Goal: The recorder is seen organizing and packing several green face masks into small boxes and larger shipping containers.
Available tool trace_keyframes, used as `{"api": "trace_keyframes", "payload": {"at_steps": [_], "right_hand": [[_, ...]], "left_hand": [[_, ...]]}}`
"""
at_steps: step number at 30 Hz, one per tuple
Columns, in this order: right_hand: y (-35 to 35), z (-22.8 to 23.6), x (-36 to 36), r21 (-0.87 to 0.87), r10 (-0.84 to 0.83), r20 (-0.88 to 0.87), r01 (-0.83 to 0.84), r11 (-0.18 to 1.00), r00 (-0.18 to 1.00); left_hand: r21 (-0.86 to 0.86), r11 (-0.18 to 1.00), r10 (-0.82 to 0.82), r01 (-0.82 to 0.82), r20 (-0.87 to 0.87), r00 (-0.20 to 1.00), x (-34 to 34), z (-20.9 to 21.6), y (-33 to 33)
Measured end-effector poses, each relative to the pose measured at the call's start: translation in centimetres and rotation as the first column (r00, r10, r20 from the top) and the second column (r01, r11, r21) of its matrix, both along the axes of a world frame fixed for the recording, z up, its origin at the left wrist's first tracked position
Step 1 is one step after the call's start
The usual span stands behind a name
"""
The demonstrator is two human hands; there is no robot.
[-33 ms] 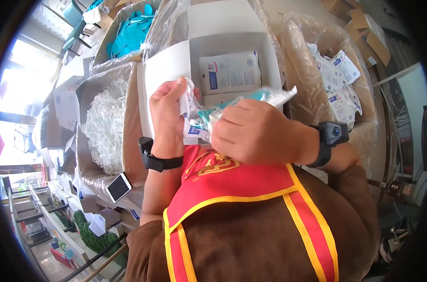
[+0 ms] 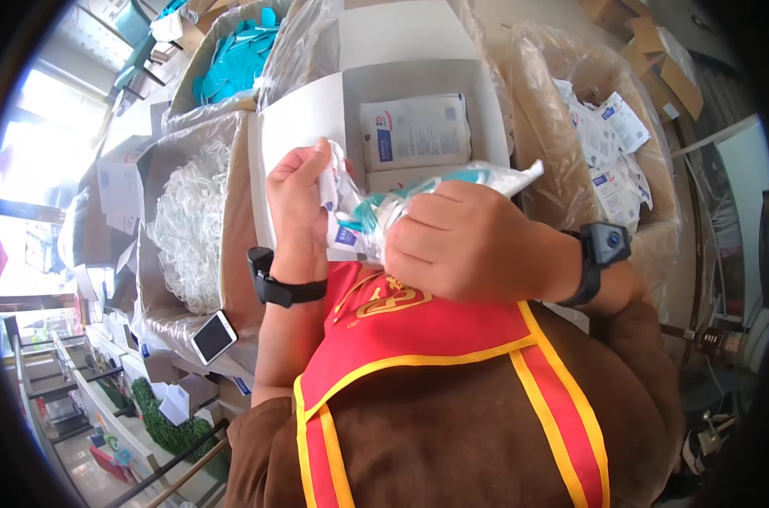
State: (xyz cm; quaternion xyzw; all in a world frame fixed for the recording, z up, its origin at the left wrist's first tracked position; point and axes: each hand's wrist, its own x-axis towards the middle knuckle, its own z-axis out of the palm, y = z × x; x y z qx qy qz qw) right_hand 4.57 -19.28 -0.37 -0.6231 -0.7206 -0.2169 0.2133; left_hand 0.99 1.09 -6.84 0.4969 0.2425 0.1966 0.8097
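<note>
Between my hands, over the near end of a white box [image 2: 300, 144], is a clear plastic bag [image 2: 511, 179] with teal pieces and a white-and-blue printed packet showing through. My left hand [image 2: 298, 203] pinches its left end, thumb uppermost. The right hand [image 2: 461, 241] is closed in a fist around the bag's middle, back of the hand up, and the crumpled film sticks out past the knuckles. My fingers hide part of the contents. Inside the box, just beyond, lie flat white printed packets [image 2: 418, 131].
To the left, a lined carton [image 2: 240, 245] holds clear plastic coils, with a phone [image 2: 213, 339] by its near corner. Teal pieces [image 2: 236, 63] fill a carton at the far left. At right, another lined carton [image 2: 545, 127] contains loose white packets.
My right hand has shifted slightly right and nearer, and the bag's right end with it. The left hand has moved a little left; the bag between them is drawn out more.
</note>
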Motion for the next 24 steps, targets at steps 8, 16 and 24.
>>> {"api": "trace_keyframes", "payload": {"at_steps": [8, 16, 24], "right_hand": [[-2.4, 2.1, 1.8, 0.152, -0.055, -0.345, 0.114, 0.982, 0.937], [-1.7, -1.8, 5.0, -0.109, -0.119, -0.755, 0.055, 0.993, 0.645], [-1.9, -5.4, 4.4, -0.1, -0.065, -0.884, -0.052, 0.994, 0.463]], "left_hand": [[0.098, 0.982, 0.144, -0.161, 0.167, 0.975, -0.1, -1.4, 3.4], [0.338, 0.931, 0.02, -0.141, 0.338, 0.941, -2.4, 1.5, -0.6], [0.03, 0.928, -0.324, 0.372, 0.559, 0.764, -3.3, 2.2, -1.2]]}}
